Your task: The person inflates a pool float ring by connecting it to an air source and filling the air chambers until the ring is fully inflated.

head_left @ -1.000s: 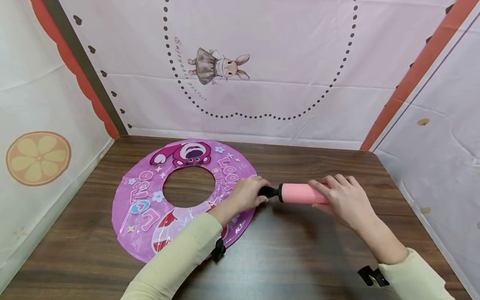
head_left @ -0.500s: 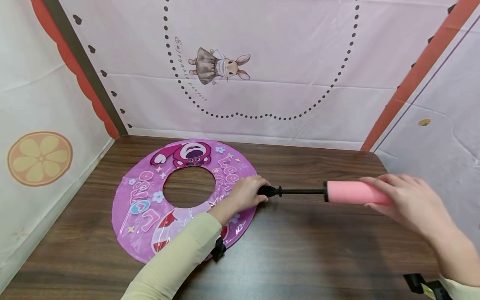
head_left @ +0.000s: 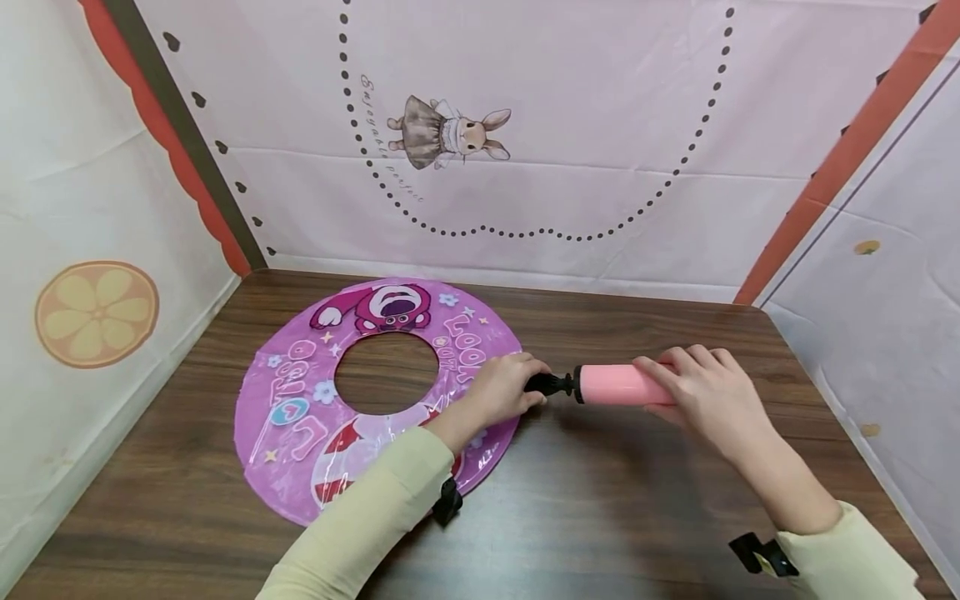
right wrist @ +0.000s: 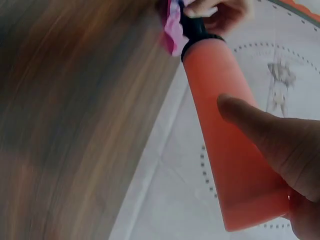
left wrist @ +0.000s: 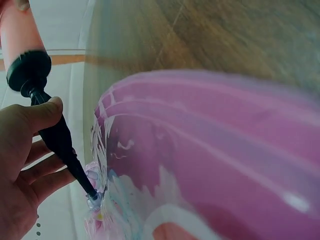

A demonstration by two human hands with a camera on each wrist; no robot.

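Pink pump barrel (head_left: pixel 611 384) gripped by fingers of my right hand (head_left: pixel 708 400), thumb along side. Black nozzle piece (left wrist: pixel 56 135) pinched in my left hand (head_left: pixel 504 387), tip at clear valve (left wrist: pixel 94 201); how deep it sits, can't tell. Barrel's collar close to black piece. Farther left, purple swim ring (head_left: pixel 258 425) lies flat on table (head_left: pixel 600 500), edge wrinkled near valve. Risks, I judge: crooked pull on barrel could lever tip out; slack left pinch could let nozzle slip; hard shove could bend valve, leak air.
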